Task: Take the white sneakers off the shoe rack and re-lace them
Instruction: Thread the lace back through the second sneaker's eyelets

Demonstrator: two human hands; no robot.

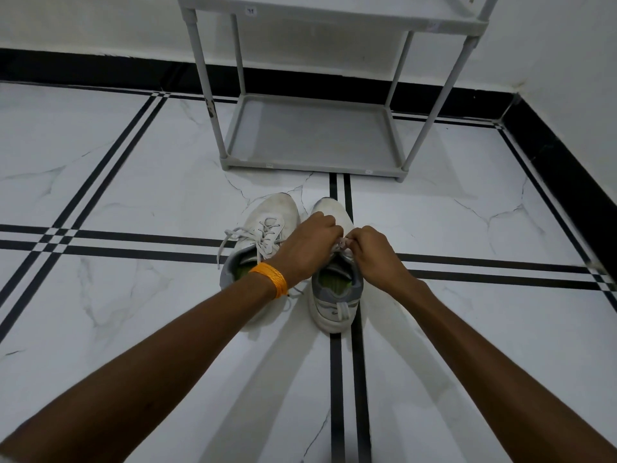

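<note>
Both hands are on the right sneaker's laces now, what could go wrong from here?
1. The left sneaker's loose lace ends trail onto the floor beside the left hand; the forearm could snag them.
2. Both the left hand and right hand cover the right sneaker's eyelets, so a skipped eyelet might go unseen.
3. Nothing pins that sneaker down; a hard pull may tip or slide it.
</note>
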